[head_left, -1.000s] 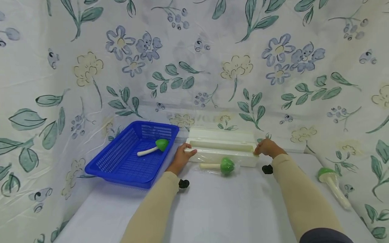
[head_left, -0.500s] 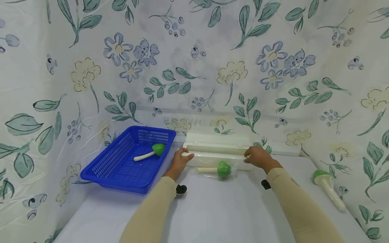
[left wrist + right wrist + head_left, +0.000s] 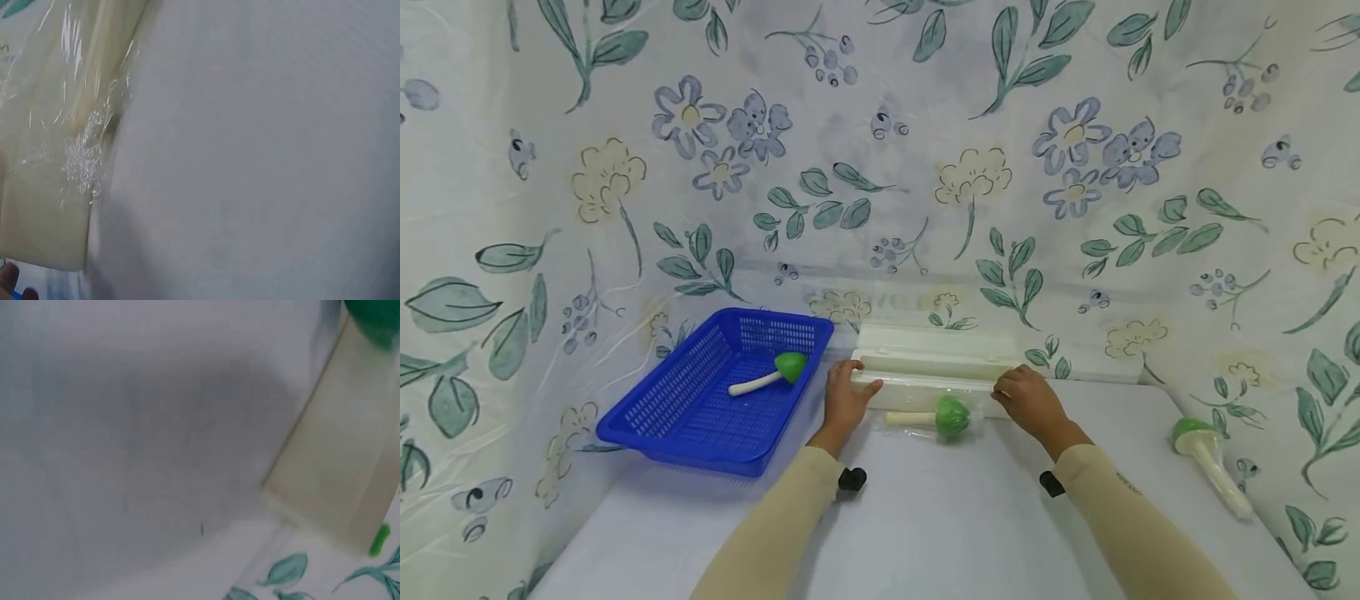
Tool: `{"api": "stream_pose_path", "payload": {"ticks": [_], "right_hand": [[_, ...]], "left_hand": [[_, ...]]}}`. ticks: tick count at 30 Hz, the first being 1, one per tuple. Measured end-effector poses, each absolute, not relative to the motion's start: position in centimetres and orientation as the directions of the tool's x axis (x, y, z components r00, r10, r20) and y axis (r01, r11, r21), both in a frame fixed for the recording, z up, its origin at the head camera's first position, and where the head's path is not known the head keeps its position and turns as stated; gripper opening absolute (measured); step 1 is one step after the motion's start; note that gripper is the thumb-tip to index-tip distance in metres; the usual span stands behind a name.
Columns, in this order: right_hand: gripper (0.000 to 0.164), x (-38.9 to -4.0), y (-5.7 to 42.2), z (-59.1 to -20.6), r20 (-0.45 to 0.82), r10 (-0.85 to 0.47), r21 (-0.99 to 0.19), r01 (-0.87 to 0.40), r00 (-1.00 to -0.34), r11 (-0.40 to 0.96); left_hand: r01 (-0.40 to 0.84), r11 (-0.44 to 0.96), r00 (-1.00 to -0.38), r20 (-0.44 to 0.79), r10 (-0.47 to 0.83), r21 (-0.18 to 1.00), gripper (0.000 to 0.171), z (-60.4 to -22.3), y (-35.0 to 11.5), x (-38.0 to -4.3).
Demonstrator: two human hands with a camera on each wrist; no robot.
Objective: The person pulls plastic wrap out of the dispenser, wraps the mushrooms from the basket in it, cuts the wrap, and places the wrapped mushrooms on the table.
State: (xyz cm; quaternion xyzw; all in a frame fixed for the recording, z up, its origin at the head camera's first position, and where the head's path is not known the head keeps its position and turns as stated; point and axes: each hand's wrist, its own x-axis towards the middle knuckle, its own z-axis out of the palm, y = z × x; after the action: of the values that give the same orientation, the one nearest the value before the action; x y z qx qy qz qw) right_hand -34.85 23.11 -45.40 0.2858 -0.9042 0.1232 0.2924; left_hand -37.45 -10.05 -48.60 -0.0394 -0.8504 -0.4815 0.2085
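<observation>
Left grip: we have thumb and fingers curled over the left end of the white box, thumb at its front edge, holding it. Right grip: fingers bent, pinching the clear film near its right end, at the front edge of the box. We can't tell if those fingertips catch the box rim too. So the box end sits in the left grip, most of its length runs between the two, and its right end is partly behind the right grip in the head view.

Box is open, lid up at the back. Film covers the front face; our left wrist view shows it wrinkled and shiny.

Wrapped mushroom lies on the desk just in front of the box, between the grips and apart from both: pale stem toward the left, green head toward the right. We can't tell if it touches the box.

Further out: left of the left grip we have the blue basket, with a second mushroom inside, head near the right wall. Well right of the right grip, a third mushroom lies by the desk's right edge, sheen on its stem. Floral cloth hangs behind.
</observation>
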Motion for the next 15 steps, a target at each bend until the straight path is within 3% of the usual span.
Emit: {"api": "stream_pose_path", "payload": {"ticks": [4, 8, 12, 15], "right_hand": [[0.018, -33.7, 21.2, -46.6, 0.529, -0.251, -0.332, -0.470, -0.810, 0.818], [0.034, -32.9, 19.7, -47.9, 0.346, -0.012, -0.689, -0.262, -0.938, 0.676], [0.053, -32.5, 19.0, -49.0, 0.125, 0.129, -0.890, -0.054, -0.984, 0.452], [0.051, -32.5, 18.8, -49.8, 0.002, 0.182, -0.953, 0.053, -0.983, 0.297]], "left_hand": [[0.272, 0.656, -0.874, 0.467, -0.138, 0.704, 0.028, -48.3, -9.7, -36.3], [0.337, 0.694, -0.840, 0.535, -0.084, 0.637, 0.027, -48.0, -9.5, -35.5], [0.378, 0.734, -0.802, 0.595, -0.044, 0.564, 0.025, -47.9, -9.5, -35.0], [0.423, 0.755, -0.778, 0.629, 0.019, 0.501, 0.021, -47.7, -9.3, -34.7]]}}
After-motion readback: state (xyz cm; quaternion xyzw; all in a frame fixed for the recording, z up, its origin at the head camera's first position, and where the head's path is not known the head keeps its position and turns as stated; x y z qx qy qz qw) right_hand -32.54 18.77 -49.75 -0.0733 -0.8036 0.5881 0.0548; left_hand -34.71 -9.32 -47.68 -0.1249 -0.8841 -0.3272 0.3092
